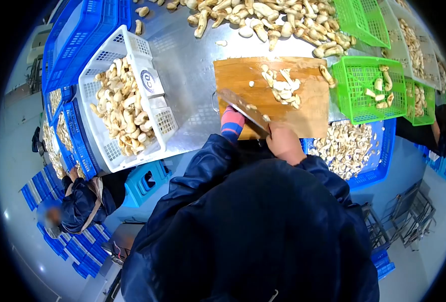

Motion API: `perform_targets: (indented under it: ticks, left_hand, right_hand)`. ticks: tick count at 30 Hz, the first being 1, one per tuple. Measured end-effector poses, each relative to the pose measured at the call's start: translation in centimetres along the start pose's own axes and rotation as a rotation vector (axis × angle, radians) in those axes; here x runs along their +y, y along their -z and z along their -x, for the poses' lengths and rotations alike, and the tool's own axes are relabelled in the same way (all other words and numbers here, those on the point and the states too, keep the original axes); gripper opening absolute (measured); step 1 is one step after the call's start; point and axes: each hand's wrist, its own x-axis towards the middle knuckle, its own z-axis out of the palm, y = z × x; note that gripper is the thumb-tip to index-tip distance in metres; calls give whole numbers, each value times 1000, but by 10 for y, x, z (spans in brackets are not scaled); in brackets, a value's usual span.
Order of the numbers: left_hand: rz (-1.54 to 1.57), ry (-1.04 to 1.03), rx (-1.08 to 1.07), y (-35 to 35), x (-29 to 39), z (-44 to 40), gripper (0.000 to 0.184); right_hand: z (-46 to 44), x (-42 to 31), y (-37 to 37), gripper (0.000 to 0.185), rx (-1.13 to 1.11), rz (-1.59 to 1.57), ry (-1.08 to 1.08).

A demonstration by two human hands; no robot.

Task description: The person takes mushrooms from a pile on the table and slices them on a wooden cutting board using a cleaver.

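My right hand [285, 143] is closed around the handle of a broad-bladed knife [244, 111] at the near edge of the wooden cutting board [243, 75]. Its blade slants up and to the left, with small pale pieces along it. My left hand [232, 123], in a pink and blue striped glove, is beside the blade at the board's near left edge. The blade covers its fingers, so whether they grip anything is hidden. Sliced mushrooms [286, 89] lie in a heap on the board. One whole mushroom [327, 76] rests at its right edge.
Whole mushrooms [263, 20] are piled on the metal table [183, 65]. A white crate [155, 108] of mushrooms stands left; a green basket [366, 113] with several pieces stands right. Below it, a blue crate [389, 151] contains slices. Another person [87, 201] is at far left.
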Motion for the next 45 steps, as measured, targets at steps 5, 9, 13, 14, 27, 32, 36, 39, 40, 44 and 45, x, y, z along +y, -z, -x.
perform_targets:
  ticks: [5,9,13,14,27,32,36,39,40,44,45]
  left_hand:
    - [-815,-374,-224,4,-21,-10,39]
    - [-705,-289,-249,10,-9,-5,34]
    - [-657,-335,-236,13,0,-9,27]
    - [-687,-371,-241,17,7,-6,26]
    - [-622,-595,-131,13,-20,-14,19]
    - [-654,-423,-308,17,-6,-17,26]
    - [-20,-301,-216,4,-46,-19,19]
    - [627,415,-173,9,-17,-10,24]
    - [662,419,-190,13,-9,-6,26]
    - [1000,362,-304,52,17,27,33]
    - [1055,315,-329,70,28,38,35]
  right_hand:
    - [31,-5,2,20,-116,-52,-185]
    - [36,-2,3,21,-132,-67,-183]
    - [45,-8,29,22,-252,-4,-239]
    - [45,-5,25,21,-225,-11,-224]
    - [42,-3,17,21,-217,-65,-214]
    - [52,-2,28,20,-265,-97,-279]
    - [39,4,8,17,-188,-100,-261]
    - [-6,21,-33,19,-77,-120,-115]
    - [-16,23,-30,20,-78,-136,-87]
    - [-30,24,-6,25,-57,-218,-152]
    - [-28,31,-2,25,-12,-210,-185]
